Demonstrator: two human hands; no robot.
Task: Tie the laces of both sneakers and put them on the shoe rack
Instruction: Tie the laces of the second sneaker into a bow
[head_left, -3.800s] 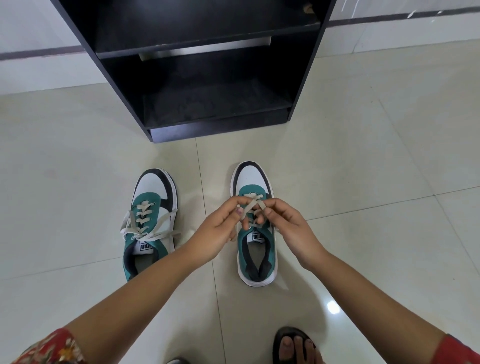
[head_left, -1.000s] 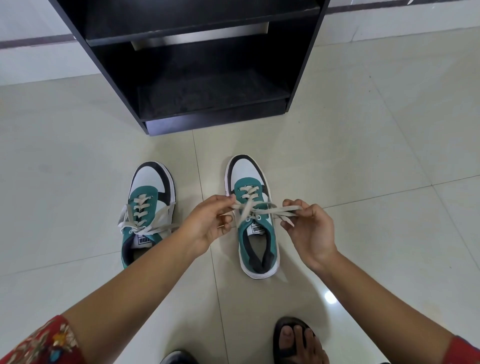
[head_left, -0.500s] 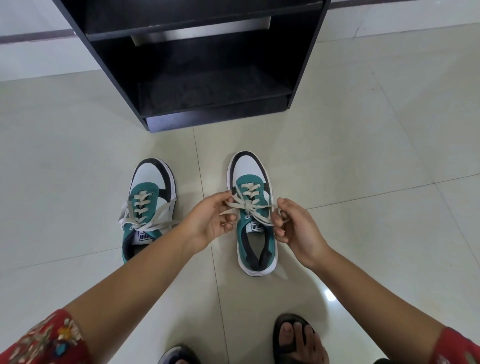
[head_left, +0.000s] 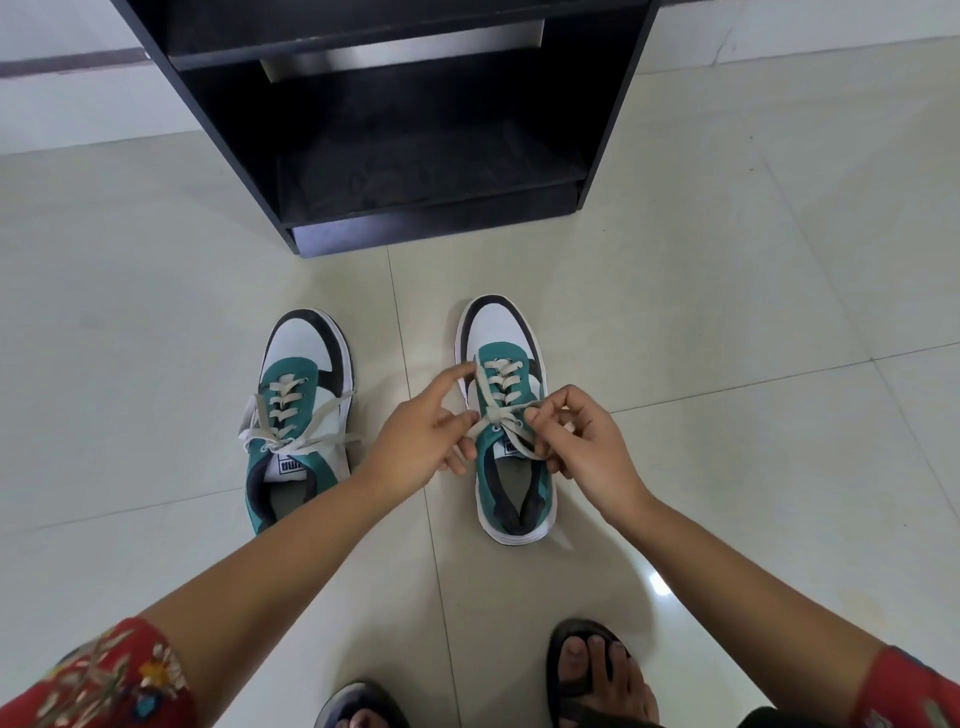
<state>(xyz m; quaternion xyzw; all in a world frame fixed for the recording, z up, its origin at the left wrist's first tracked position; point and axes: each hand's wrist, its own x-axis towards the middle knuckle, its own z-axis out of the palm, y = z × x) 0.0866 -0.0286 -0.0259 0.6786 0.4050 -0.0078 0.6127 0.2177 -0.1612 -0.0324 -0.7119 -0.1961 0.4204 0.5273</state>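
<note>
Two green, white and black sneakers stand side by side on the tiled floor, toes toward the rack. The left sneaker (head_left: 298, 400) has loose beige laces lying across its tongue. Over the right sneaker (head_left: 506, 353) both hands work its laces (head_left: 498, 410). My left hand (head_left: 421, 436) pinches one lace strand at the sneaker's left side, index finger stretched out. My right hand (head_left: 587, 441) grips the other strand at the right side. The strands cross in a knot between the hands.
A black shoe rack (head_left: 415, 130) with open shelves stands on the floor just beyond the sneakers. My feet in dark sandals (head_left: 592, 670) are at the bottom edge. Pale floor tiles (head_left: 727, 312) spread to both sides.
A second ago the hands held the lace ends pulled apart sideways. They have since come back together over the tongue, and the strands now cross between the fingers.
</note>
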